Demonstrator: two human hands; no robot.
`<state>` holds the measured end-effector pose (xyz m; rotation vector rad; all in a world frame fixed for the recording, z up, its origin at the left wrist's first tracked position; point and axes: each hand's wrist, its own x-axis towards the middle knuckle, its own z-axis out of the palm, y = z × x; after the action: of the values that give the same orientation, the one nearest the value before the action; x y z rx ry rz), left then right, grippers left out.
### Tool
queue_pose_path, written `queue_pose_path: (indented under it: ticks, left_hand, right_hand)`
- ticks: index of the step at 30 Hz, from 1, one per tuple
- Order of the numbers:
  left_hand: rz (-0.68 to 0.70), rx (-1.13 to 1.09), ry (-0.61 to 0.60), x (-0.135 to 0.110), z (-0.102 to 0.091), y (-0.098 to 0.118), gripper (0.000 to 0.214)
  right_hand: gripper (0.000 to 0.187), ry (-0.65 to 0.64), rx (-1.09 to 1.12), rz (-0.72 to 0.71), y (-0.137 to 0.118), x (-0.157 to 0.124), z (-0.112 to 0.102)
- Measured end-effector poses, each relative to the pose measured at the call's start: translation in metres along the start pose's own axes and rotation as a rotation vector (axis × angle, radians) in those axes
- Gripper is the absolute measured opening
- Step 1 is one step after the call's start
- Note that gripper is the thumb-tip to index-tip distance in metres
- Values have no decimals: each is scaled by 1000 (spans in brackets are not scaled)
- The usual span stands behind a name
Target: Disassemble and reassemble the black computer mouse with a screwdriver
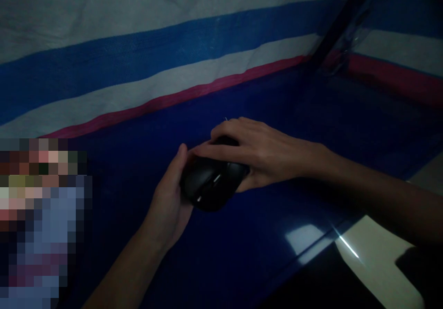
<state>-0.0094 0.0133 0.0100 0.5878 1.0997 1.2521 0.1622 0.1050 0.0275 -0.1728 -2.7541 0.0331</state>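
A black computer mouse [211, 184] is held over a glossy dark blue surface [263, 244] in dim light. My left hand [171, 198] cups the mouse from the left and below, thumb up against its side. My right hand [256, 150] comes in from the right and lies over the mouse's top and far end, fingers curled around it. Part of the mouse under the right fingers is hidden.
A striped tarp [138, 55] in white, blue and pink hangs behind the blue surface. A dark bar [341, 23] slants at the upper right. A pale floor patch [374, 253] shows at the lower right. A blurred-out area [38, 221] fills the lower left.
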Motion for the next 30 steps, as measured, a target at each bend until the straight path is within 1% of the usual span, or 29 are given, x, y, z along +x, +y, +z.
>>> queue_pose_path:
  ticks: [2, 4, 6, 8, 11, 13, 19, 22, 26, 30]
  left_hand:
    - [119, 50, -18, 0, -3, -2, 42]
    - [208, 116, -32, 0, -6, -4, 46]
    - [258, 162, -42, 0, -7, -6, 55]
    - [282, 166, -33, -1, -6, -6, 61]
    - [266, 114, -20, -3, -4, -4, 64]
    - [245, 81, -20, -3, -3, -3, 65]
    - [240, 55, -45, -4, -4, -1, 68]
    - [243, 54, -10, -4, -2, -2, 70]
    - [251, 68, 36, -3, 0, -4, 70]
    - [253, 43, 40, -2, -1, -4, 67]
  right_hand:
    - [73, -16, 64, 97, 1, 1, 0]
    - [79, -26, 186, 187, 2, 1, -1]
    - [78, -31, 318, 241, 2, 1, -2]
    - [73, -34, 420, 249, 3, 1, -3]
    - [69, -19, 542, 238, 4, 0, -4]
    - [69, 7, 623, 260, 4, 0, -5]
    - [65, 48, 878, 412, 2, 2, -7]
    - [62, 66, 928, 463, 0, 4, -9]
    - [58, 45, 1016, 462, 1, 5, -8]
    - [54, 71, 1064, 478, 0, 7, -8]
